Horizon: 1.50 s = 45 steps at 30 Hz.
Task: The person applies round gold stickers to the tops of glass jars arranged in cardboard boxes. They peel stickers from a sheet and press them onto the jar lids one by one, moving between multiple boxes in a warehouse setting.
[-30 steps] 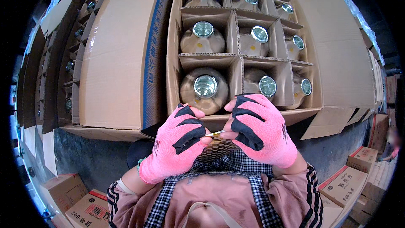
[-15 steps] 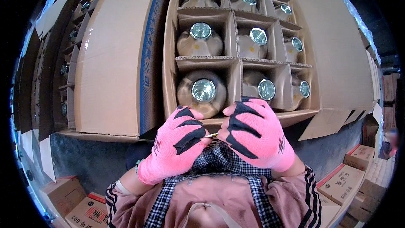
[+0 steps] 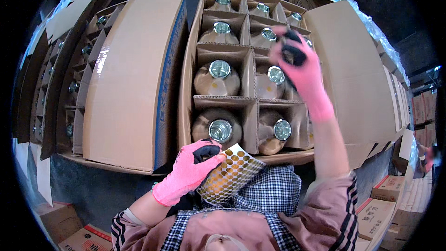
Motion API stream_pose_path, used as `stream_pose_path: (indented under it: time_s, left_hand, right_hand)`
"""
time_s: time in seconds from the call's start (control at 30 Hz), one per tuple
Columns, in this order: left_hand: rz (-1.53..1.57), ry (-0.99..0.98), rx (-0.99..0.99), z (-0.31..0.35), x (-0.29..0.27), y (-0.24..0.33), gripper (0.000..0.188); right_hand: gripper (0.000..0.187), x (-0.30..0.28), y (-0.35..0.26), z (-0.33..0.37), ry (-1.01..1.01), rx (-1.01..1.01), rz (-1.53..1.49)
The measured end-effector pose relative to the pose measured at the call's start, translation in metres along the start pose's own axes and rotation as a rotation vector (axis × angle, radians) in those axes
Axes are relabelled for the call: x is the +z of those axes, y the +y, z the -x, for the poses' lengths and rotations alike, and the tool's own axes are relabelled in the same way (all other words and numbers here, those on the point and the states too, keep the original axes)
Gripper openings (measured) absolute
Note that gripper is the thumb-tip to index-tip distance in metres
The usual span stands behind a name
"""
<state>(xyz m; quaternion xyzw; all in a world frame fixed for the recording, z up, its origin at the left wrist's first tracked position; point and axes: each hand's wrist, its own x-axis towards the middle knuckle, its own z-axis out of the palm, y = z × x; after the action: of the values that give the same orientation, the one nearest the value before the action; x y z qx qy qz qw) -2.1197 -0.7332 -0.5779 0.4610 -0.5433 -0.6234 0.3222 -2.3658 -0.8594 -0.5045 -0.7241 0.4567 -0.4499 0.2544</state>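
My left hand [image 3: 193,169], in a pink glove with black patches, pinches the edge of a sheet of round gold stickers [image 3: 230,172]. The sheet hangs at a slant in front of a carton [image 3: 186,116]. In its cardboard compartments stand several silvery glass flask liners [image 3: 218,81], mouths up, some with a small yellow dot on the side. My right hand [image 3: 297,58], gloved alike, is over the right part of the carton, near a liner [image 3: 268,35] in an upper row. Its fingers are curled and blurred; what they hold, if anything, cannot be made out.
A closed-flap carton [image 3: 132,79] with a blue edge stands left, and beyond it are more divided cartons with liners [image 3: 73,86]. A raised flap [image 3: 348,79] borders the carton's right side. Printed boxes [image 3: 376,216] sit low at right, others [image 3: 88,239] at lower left.
My right hand has left the left hand and moved up and forward over the carton. The sticker sheet, mostly hidden before, now shows in my left hand. The view has shifted, showing more beyond the carton.
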Motion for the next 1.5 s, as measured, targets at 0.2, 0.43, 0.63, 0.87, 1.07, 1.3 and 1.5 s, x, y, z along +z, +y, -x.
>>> stream_pose_path:
  time_s: [0.2, 0.43, 0.63, 0.87, 1.07, 1.3, 1.5]
  left_hand:
    - [0.067, -0.041, -0.148, -0.005, -0.002, 0.006, 0.014]
    - [0.153, -0.113, -0.236, -0.008, -0.007, 0.010, 0.017]
    - [0.090, -0.119, -0.077, -0.008, -0.009, -0.006, 0.031]
    - [0.041, -0.146, -0.061, -0.012, -0.007, -0.004, 0.023]
    - [0.062, -0.110, -0.115, -0.007, -0.011, -0.002, 0.024]
    - [-0.040, -0.072, 0.187, 0.001, -0.005, -0.005, 0.024]
    - [-0.252, 0.062, 0.386, 0.023, -0.004, 0.016, 0.017]
  right_hand:
    - [0.020, -0.005, 0.142, -0.093, -0.342, 0.002, 0.941]
    - [0.036, 0.020, 0.161, -0.111, -0.668, 0.122, 1.203]
    - [0.037, 0.024, 0.155, -0.110, -0.622, 0.084, 1.215]
    - [0.040, -0.003, 0.144, -0.096, -0.060, 0.163, 0.838]
    - [0.029, 0.016, -0.038, 0.011, -0.148, 0.165, 0.042]
    - [0.022, 0.040, -0.078, 0.088, -0.586, 0.400, -0.051]
    - [0.014, 0.041, -0.086, 0.098, -0.500, 0.145, 0.113]
